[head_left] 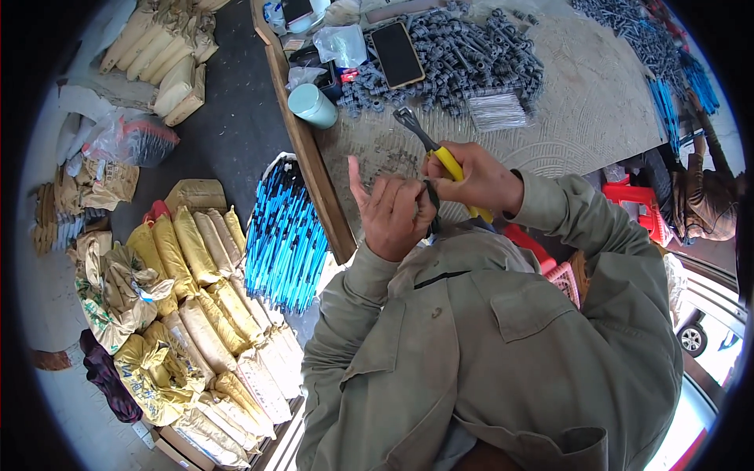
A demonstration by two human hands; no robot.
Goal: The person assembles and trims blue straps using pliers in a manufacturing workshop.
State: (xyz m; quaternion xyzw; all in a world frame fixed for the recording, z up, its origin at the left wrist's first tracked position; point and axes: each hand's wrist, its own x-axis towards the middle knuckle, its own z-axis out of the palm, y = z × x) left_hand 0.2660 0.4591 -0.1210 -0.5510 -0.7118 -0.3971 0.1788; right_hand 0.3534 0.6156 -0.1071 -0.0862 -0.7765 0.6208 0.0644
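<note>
My right hand (481, 174) is closed around a pair of yellow-handled pliers (449, 163). Their grey metal head points up and left, over the work table. Close beside it, my left hand (391, 210) is curled with the little finger stretched out. A small dark piece (433, 208) sits at its fingertips, mostly hidden, so its kind is unclear. My right thumb reaches toward that piece. Beyond both hands lies a large heap of dark grey plastic fittings (463, 59), with a bundle of thin metal pins (498, 112) at its near edge.
A phone (398, 55) lies on the heap. A pale green canister (312, 106) stands by the table's wooden edge (310, 149). To the left are blue-and-black rods (287, 235) and stacked yellow sacks (188, 251). A red plastic stool (640, 206) is at the right.
</note>
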